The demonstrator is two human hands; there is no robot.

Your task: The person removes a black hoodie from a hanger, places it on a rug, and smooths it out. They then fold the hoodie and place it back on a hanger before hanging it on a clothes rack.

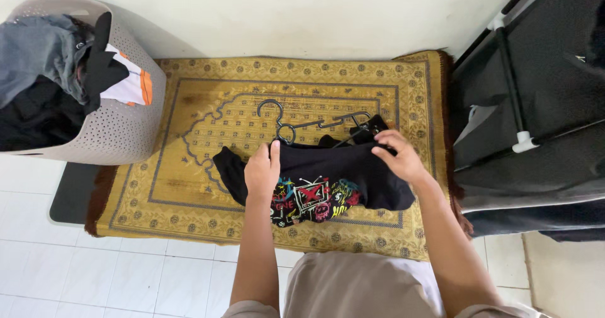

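A black t-shirt (321, 170) with a bright multicoloured print lies folded on a yellow patterned rug (189, 186). A dark metal hanger (296, 124) rests just beyond the shirt, its hook pointing left. My left hand (262, 170) presses flat on the shirt's left part, fingers together. My right hand (398, 155) pinches the shirt's upper right edge near the hanger's end.
A grey perforated laundry basket (120, 132) full of dark clothes stands at the left on a dark mat (74, 195). A black fabric wardrobe with white joints (523, 104) fills the right side. White floor tiles (126, 277) lie in front, a white wall behind.
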